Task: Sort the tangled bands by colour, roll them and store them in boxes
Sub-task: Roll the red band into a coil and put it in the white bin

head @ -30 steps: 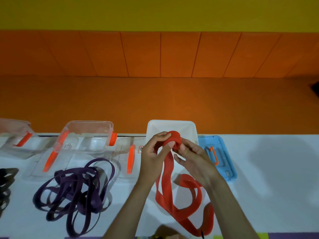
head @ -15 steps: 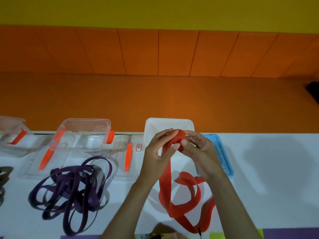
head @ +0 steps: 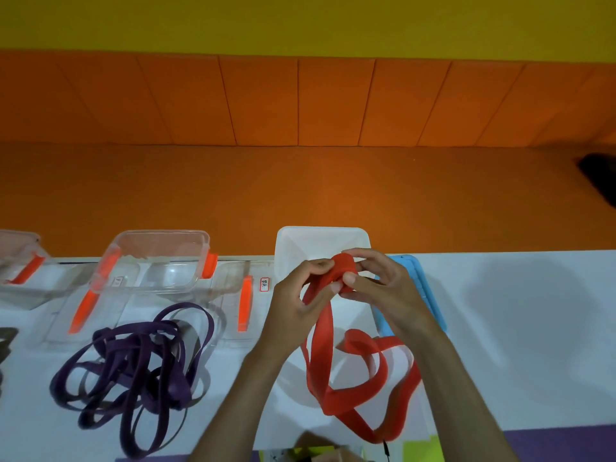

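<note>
A red band (head: pixel 325 331) runs from a small roll held up in both hands down to loose loops on the white table. My left hand (head: pixel 295 296) pinches the strip just below the roll. My right hand (head: pixel 380 288) grips the roll itself with fingers curled round it. Both hands hover over a white box (head: pixel 321 238) at the table's far edge. A tangled purple band (head: pixel 133 368) lies on the table to the left.
A clear box with orange clips (head: pixel 156 261) stands at the back left, with clear lids (head: pixel 233 301) beside it. Another clear box (head: pixel 20 265) sits at the far left. A blue lid (head: pixel 416 288) lies under my right wrist. An orange bench runs behind the table.
The roll has turned a little in my hands and the loose red loops have been drawn slightly closer. The view has shifted slightly; the purple band has not moved.
</note>
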A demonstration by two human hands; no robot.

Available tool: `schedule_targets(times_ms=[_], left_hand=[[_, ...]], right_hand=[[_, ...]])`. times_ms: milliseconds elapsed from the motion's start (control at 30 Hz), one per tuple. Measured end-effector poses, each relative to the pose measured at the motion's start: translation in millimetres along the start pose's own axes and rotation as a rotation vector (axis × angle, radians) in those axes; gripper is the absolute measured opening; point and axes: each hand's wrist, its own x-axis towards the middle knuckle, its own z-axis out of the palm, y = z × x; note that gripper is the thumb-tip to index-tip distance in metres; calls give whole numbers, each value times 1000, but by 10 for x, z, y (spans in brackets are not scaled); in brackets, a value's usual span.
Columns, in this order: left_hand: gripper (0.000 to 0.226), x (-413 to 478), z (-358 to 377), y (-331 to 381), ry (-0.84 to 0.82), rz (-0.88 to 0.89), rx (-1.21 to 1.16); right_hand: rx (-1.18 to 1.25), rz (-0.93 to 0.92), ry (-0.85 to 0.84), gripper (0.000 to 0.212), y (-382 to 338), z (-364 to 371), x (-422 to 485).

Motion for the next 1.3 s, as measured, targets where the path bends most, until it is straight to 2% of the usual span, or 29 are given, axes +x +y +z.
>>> schedule_targets(times_ms=[100,167,233,333,433,533,633,700,767,833,900,1000,1067,1200,1300], left_hand=[[38,-37,10,-5,28,20,-54],[47,-23,2,9,35,34,-67],[50,1,-31,34,37,34,-88],[53,3,-68,95,36,51,-131],[48,-17,-44,197,121,16,-300],[32,-33,-51,246,210,60,-311],[29,-42,-114,231,161,95,-269],[26,-47,-134,208,113,104,-232],[27,-59,-131,187,124,96,-214],[37,-72,-127,202,138,86,-176],[48,-94,-117,237,135,95,-188],[46,-102,-118,278,196,132,-213],[41,-115,-148,287,211,113,-224],[34,-127,-219,283,146,91,-190],[33,-105,-235,266,91,135,-81]], right_hand=[[-8,-8,39,37,-26,36,-3],[111,3,13,36,-2,90,-24],[224,19,-30,41,8,125,-40],[185,35,-9,50,-1,127,-35],[338,29,13,37,78,164,-57],[517,77,-18,32,149,202,-86],[398,78,-47,40,77,164,-83],[267,39,-2,46,-3,155,-85],[220,-27,49,40,-53,177,-94],[269,-77,81,35,-69,235,-109],[331,-77,91,39,-40,322,-128],[423,-31,38,39,70,432,-164],[323,21,17,37,80,399,-172],[126,34,-69,53,-29,244,-189],[61,3,-15,47,-92,272,-176]])
